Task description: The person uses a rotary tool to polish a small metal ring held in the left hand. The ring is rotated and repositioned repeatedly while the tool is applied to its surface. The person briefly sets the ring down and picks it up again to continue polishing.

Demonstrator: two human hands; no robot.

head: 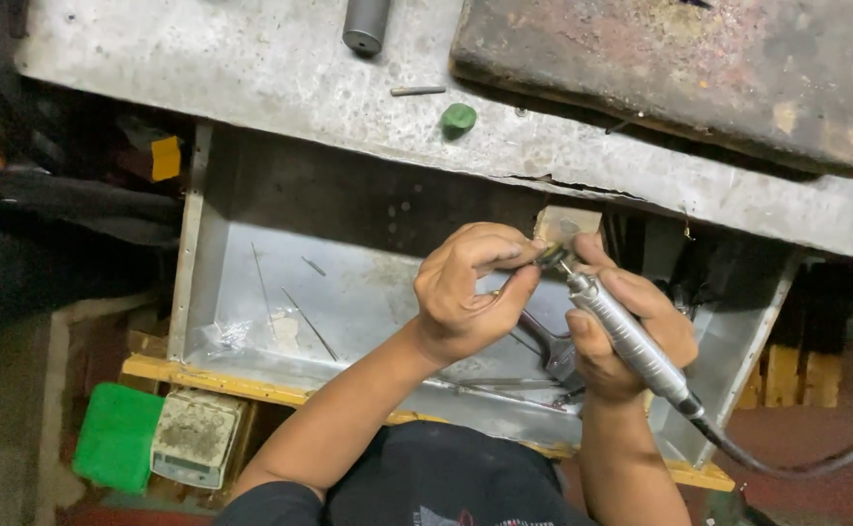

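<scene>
Two hands meet over an open metal drawer (251,282) that hangs under the front edge of the desk (280,68); everything below is placed from that drawer. The right hand (631,331) is closed around a slim grey rotary handpiece (626,336), gripped like a pen, its dark cable (787,463) trailing off past the drawer's right side. The left hand (465,287) is closed too, thumb and forefinger pinching a small workpiece (546,255) against the tool's tip, just above the drawer's back wall; the piece is too small to identify. A pair of pliers (548,346) lies in the drawer beneath the hands, and thin wires (310,326) lie on its floor to the left.

Up on the desk behind the drawer sit a green cap-like object (459,119), a short metal pin (417,91), a dark cylinder (365,24) and a rusty slab (680,68). Below the drawer's left corner are a worn digital scale (193,438) and a green cloth (115,433).

The risk, as I judge it, is in how close the fingertips are to the tool's tip: a slip or a snag could nick the thumb or flick the tiny piece out of the pinch into the drawer or beyond. The cable could also drag the handpiece off line.
</scene>
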